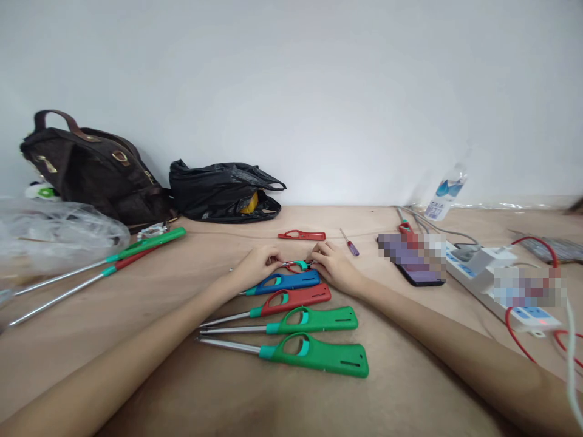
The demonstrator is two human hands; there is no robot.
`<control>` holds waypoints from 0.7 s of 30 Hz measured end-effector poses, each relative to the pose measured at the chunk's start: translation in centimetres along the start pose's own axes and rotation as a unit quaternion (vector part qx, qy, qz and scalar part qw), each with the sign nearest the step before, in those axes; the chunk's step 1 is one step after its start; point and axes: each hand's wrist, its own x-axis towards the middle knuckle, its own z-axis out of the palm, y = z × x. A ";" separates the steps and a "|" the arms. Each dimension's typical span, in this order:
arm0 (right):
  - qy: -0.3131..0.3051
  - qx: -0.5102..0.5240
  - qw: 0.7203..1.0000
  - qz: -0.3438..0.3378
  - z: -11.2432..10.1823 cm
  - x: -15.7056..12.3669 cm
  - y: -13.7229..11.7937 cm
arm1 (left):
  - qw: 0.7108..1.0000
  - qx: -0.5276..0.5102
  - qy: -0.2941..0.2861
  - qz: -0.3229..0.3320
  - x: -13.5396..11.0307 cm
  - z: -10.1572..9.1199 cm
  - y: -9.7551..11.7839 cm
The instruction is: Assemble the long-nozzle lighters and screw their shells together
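My left hand (260, 266) is closed, its fingertips pinched at the left end of a red gas lighter (288, 264) with a teal trigger. At the lighter's other end, my right hand (336, 268) is closed too, its fingers bent down onto it. The exact parts under the fingertips are hidden. Beyond my hands lies a red lighter casing half (313, 235), with a purple-handled screwdriver (352, 247) to its right. Closer to me, a blue lighter (298, 279), a red lighter (303, 297) and two green lighters (330, 319) lie in a row, nozzles pointing left.
More lighters (157, 241) lie at left beside a clear plastic bag (59, 233). A brown bag (104, 173) and a black plastic bag (218, 191) stand by the wall. Right are a phone (410, 264), a power strip (471, 273) with cables, and a bottle (447, 191).
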 end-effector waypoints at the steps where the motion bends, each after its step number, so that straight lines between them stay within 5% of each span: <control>1: 0.001 0.000 1.000 -0.001 0.0 0.0 0.0 | 1.000 0.014 -0.001 0.001 -0.1 0.0 0.0; 18: -0.032 0.089 0.994 0.053 -1.3 1.6 1.0 | 0.999 0.044 -0.022 -0.001 -0.1 0.4 -0.2; 21: -0.057 -0.015 0.990 0.130 -1.7 3.7 2.3 | 0.999 0.043 -0.024 0.001 -0.2 0.3 -0.2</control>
